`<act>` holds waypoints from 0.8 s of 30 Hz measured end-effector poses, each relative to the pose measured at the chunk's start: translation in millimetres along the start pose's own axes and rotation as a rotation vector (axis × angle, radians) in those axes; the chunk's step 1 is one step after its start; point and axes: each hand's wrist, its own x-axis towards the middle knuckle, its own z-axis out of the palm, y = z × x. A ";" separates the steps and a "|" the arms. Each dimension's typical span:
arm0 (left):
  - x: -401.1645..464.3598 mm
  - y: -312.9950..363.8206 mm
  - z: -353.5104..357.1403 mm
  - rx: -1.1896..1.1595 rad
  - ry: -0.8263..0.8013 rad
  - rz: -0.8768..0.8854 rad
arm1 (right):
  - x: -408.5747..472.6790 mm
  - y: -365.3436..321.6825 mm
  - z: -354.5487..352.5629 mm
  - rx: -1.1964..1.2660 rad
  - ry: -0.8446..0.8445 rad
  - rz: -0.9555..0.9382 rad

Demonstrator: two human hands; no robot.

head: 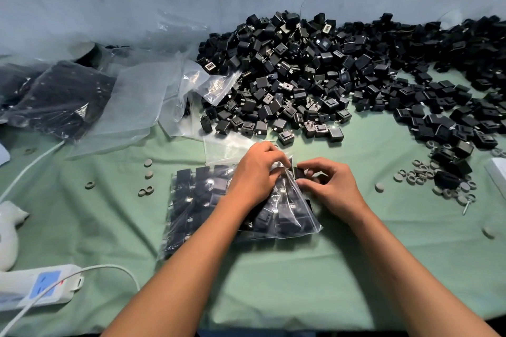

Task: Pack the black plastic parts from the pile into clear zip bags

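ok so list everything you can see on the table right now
black plastic parts: large pile, black, far centre to right
zip bag: one, clear, partly filled, under both hands
packed bags: a few, clear with black contents, far left
empty bags: several, clear, left of pile
rings and discs: many, grey, scattered mostly right
power strip: one, white, near left
table cover: green
left hand: holding the bag's mouth
right hand: pinching a part at the opening

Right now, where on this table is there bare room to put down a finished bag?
Bare green cloth lies between the forearms, and between the bag and power strip. The pile and grey rings crowd the back and right.
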 end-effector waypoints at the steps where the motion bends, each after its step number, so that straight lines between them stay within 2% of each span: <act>1: 0.1 -0.3 0.1 -0.010 0.002 0.001 | -2.9 -2.3 1.6 -0.046 -0.016 -0.048; 6: 3.0 -5.6 -5.4 -0.085 -0.005 0.009 | -5.1 -14.3 1.4 -0.171 -0.079 -0.179; 10: 10.3 -3.7 -12.9 -0.056 -0.025 0.064 | -8.9 -19.8 -2.3 0.008 -0.225 -0.081; 14: 18.7 1.3 -20.2 0.014 -0.053 0.118 | -6.8 -22.0 -6.4 0.066 -0.121 0.030; 19: 28.2 8.4 -27.3 0.078 -0.091 0.188 | -6.0 -28.8 7.6 -0.058 -0.181 -0.001; 22: 36.8 13.4 -34.6 0.131 -0.124 0.231 | -3.4 -27.8 1.5 0.081 -0.123 0.080; 24: 41.5 16.6 -38.8 0.152 -0.148 0.236 | -2.6 -27.6 -0.8 0.086 -0.086 0.120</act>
